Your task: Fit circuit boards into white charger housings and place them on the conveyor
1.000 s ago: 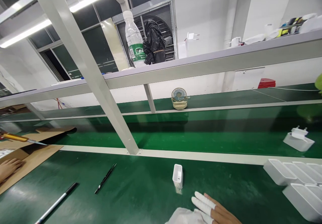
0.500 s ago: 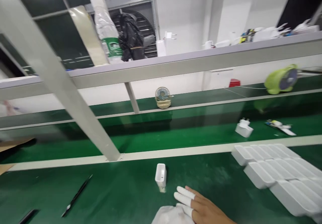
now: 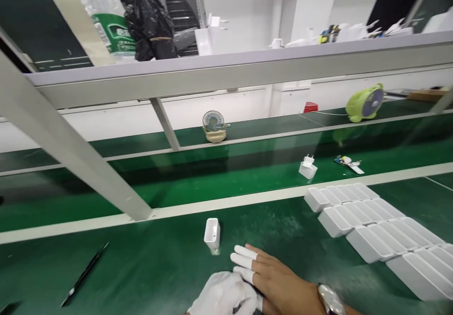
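Note:
My right hand (image 3: 271, 275) reaches in from the lower right with its fingers stretched out and close together. White finger cots cover several fingertips, and a watch is on the wrist. Beside and partly under it is my left hand (image 3: 226, 294), covered by crumpled white fabric with dark marks; whether this is a glove or a cloth is unclear, and its fingers are hidden. Just beyond the hands, an open white plastic charger housing (image 3: 212, 232) stands on the green mat (image 3: 152, 268). Neither hand touches the housing.
Rows of white housings (image 3: 375, 230) lie at right. A plug charger (image 3: 307, 167) and a circuit board (image 3: 348, 163) sit past the pale strip. Black tweezers (image 3: 85, 275) lie left. A slanted metal post (image 3: 88, 164) supports the shelf. Small fan (image 3: 214, 126) and green fan (image 3: 366, 103) stand behind.
The view has shifted, so the bench items appear further left and higher. More of my right forearm, with the watch, and more of the white fabric now show.

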Motion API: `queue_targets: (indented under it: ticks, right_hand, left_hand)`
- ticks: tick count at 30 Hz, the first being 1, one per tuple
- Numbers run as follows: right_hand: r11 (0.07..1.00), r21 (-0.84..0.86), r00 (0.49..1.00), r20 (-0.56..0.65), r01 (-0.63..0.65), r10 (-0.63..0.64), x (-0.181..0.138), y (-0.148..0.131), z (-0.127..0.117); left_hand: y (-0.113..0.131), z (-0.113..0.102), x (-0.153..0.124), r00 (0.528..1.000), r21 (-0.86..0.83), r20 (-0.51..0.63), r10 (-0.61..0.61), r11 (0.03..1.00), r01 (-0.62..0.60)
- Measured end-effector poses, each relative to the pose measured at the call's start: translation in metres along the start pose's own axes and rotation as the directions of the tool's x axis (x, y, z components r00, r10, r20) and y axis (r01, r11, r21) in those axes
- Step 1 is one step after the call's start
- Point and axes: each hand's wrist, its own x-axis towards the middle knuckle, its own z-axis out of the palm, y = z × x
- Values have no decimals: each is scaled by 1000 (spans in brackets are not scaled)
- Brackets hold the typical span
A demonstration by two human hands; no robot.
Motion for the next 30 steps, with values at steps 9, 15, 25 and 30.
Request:
queue_targets:
  ticks: [9,15,25,30]
  right_hand:
    - [997,-75,999,34,32,-30,-10,10,25]
    - [992,-117,998,40,56,-51,-10,10,24]
    - [979,-191,994,-75,65,-81,-3,1,18]
    - [966,-247,993,-69,80,-99,-4,1,17]
  left_hand:
    - [5,8,2,999,67,-18,-31,997,32]
    - [12,-1,3,999,32,5,-35,999,34]
    - [-14,-30,14,820,1,-524,-230,963,270]
    - [-38,-26,20,739,-225,-367,-565,825,519]
